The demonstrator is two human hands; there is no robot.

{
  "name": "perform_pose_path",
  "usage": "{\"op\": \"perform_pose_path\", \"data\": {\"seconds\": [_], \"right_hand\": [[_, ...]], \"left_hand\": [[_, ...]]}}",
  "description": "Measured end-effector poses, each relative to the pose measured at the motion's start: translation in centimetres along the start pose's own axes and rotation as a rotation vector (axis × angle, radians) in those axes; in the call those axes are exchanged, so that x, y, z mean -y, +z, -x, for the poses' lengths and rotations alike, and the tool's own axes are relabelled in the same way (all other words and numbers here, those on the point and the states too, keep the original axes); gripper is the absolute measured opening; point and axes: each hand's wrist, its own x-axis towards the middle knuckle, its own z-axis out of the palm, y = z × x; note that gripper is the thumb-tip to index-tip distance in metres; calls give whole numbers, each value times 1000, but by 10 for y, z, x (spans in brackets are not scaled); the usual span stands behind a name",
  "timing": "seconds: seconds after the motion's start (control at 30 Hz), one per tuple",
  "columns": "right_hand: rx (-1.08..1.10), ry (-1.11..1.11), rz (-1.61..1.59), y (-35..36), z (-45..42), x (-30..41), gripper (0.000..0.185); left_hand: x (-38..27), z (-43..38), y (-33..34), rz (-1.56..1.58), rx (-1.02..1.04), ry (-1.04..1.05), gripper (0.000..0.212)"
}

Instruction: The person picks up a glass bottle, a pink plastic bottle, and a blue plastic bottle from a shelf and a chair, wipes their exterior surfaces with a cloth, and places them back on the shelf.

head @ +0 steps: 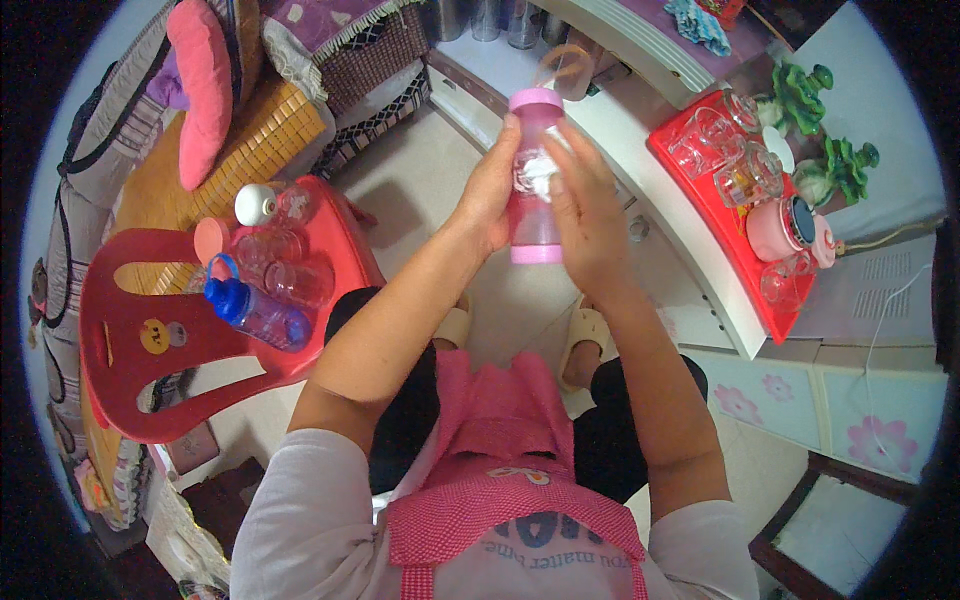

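Observation:
In front of me, over the floor, my left hand (486,199) grips a pink translucent bottle (531,217) with pink ends. The bottle is nearly upright in the view. My right hand (592,210), slightly blurred, presses a crumpled white wipe (537,174) against the bottle's side. Whether the wipe is cloth or paper cannot be told. The fingers of my right hand hide part of the bottle's right side.
A red plastic chair (341,247) at left carries a blue-capped bottle (259,315), a white-capped bottle (256,204) and clear containers. At right, a red tray (679,180) on a white cabinet holds glass jars and a pink jar (772,229). A handled brownish container (574,71) stands beyond the bottle.

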Motion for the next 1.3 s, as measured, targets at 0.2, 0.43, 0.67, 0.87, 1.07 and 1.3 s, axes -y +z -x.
{"op": "perform_pose_path", "data": {"seconds": [0.2, 0.43, 0.67, 0.87, 1.07, 1.3], "right_hand": [[-75, 327, -311, -7, 0, -15, 35], [-36, 110, -100, -1, 8, 9, 28], [118, -113, 38, 8, 11, 17, 33], [-37, 91, -95, -3, -1, -14, 31], [-75, 357, -337, -7, 4, -2, 31], [144, -196, 82, 5, 13, 26, 34]], "left_hand": [[0, 5, 4, 41, 174, -58, 50], [-8, -12, -15, 44, 67, 51, 52], [-14, -14, -23, 78, -46, 90, 51], [-1, 1, -1, 64, 33, 26, 46], [-3, -2, -3, 17, 103, 51, 44], [-12, -16, -24, 86, -45, 121, 49]]}}
